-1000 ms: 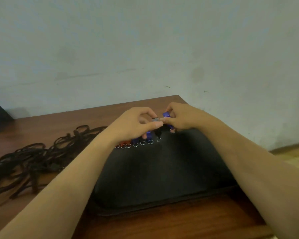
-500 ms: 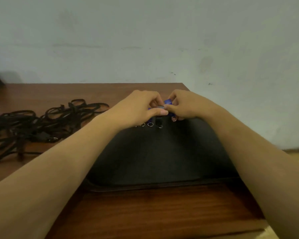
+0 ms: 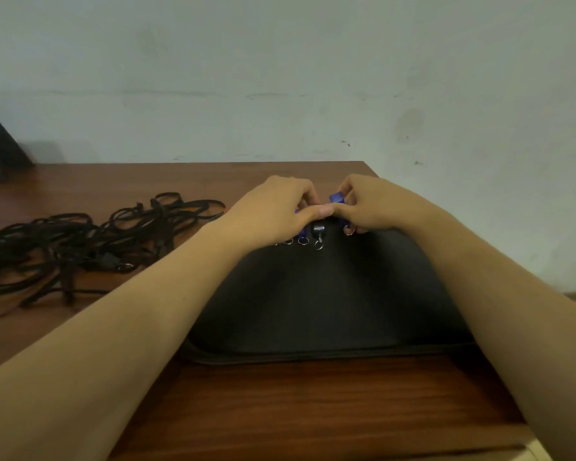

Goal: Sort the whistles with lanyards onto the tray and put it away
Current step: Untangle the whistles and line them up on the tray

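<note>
- Care was called for, I judged: setting the blue whistle (image 3: pixel 336 198) square into the row of whistles (image 3: pixel 302 231) at the far edge of the black tray (image 3: pixel 313 301), rings toward the near side.
- Left hand (image 3: pixel 273 211) was curled, pinching at the whistle alongside the right.
- Right hand (image 3: pixel 369 204) pinched the blue whistle, fingers bent tight.
- Lanyards (image 3: pixel 80 241) lay tangled on the surface (image 3: pixel 280 410), left of the tray.

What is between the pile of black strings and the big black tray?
In the head view, the left forearm crosses between the tangled black lanyards and the black tray; otherwise only brown wooden table.
</note>
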The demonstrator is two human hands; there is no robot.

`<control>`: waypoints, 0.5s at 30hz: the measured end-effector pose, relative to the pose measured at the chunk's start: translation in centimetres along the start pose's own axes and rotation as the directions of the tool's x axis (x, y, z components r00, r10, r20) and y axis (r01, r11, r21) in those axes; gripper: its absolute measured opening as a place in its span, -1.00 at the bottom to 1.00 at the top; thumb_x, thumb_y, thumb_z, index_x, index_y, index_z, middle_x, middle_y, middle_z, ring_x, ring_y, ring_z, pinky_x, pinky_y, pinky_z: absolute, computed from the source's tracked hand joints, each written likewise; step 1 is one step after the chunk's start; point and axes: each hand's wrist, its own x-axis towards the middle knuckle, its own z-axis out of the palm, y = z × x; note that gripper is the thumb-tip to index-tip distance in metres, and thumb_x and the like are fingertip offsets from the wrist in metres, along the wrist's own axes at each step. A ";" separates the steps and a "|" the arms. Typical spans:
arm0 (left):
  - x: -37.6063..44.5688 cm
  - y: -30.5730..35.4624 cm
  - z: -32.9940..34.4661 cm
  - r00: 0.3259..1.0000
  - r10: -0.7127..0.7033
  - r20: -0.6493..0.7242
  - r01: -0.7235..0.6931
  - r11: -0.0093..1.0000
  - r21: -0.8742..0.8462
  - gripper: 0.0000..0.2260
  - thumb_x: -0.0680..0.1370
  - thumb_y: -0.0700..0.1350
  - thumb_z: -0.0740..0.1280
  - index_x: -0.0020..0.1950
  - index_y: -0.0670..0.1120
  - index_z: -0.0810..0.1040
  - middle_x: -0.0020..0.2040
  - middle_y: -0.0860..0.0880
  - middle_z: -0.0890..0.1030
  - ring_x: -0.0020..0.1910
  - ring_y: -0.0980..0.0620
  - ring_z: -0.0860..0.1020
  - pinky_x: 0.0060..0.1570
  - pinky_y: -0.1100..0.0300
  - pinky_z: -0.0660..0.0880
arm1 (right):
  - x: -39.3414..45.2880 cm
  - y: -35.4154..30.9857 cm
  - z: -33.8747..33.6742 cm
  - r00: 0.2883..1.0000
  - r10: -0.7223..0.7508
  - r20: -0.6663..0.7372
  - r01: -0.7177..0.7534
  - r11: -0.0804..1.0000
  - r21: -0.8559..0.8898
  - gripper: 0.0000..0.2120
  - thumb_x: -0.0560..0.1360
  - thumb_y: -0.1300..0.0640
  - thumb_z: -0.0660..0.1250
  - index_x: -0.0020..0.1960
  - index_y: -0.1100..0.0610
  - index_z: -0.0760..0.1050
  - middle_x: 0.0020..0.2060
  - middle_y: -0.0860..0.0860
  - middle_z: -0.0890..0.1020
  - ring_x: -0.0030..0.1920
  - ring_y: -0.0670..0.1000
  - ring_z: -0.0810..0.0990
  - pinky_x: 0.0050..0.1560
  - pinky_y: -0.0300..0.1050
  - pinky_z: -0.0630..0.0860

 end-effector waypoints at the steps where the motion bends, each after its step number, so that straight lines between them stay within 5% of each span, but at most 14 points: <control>1: 0.0 -0.1 0.1 1.000 -0.008 0.001 0.008 1.000 0.013 -0.67 0.58 0.27 0.29 0.10 0.04 0.59 -0.02 0.08 0.63 -0.11 0.14 0.57 -0.06 0.14 0.55 | 0.0 0.0 0.0 1.000 -0.002 0.001 0.002 1.000 0.009 -0.70 0.60 -0.13 0.32 0.16 0.06 0.40 -0.22 0.03 0.74 -0.13 0.09 0.75 0.11 0.09 0.64; 7: 0.1 0.2 -0.2 0.998 0.041 -0.043 -0.039 0.998 0.051 -0.74 0.58 0.22 0.33 0.08 0.06 0.60 0.00 0.09 0.54 -0.19 0.21 0.45 -0.10 0.23 0.35 | -0.1 -0.1 0.0 1.000 -0.015 0.006 0.015 1.000 -0.006 -0.76 0.61 -0.11 0.31 0.10 0.04 0.40 -0.23 0.04 0.75 -0.13 0.09 0.75 0.07 0.04 0.65; 15: 0.3 -0.1 -0.1 0.999 0.037 -0.023 -0.033 0.985 0.167 -0.67 0.58 0.25 0.29 0.16 0.07 0.64 0.16 0.00 0.52 0.21 -0.05 0.37 0.17 0.00 0.42 | 0.0 -0.4 0.0 1.000 -0.007 0.010 0.007 1.000 0.000 -0.71 0.62 -0.11 0.31 0.17 0.06 0.38 -0.17 0.06 0.74 -0.10 0.09 0.75 0.11 0.08 0.64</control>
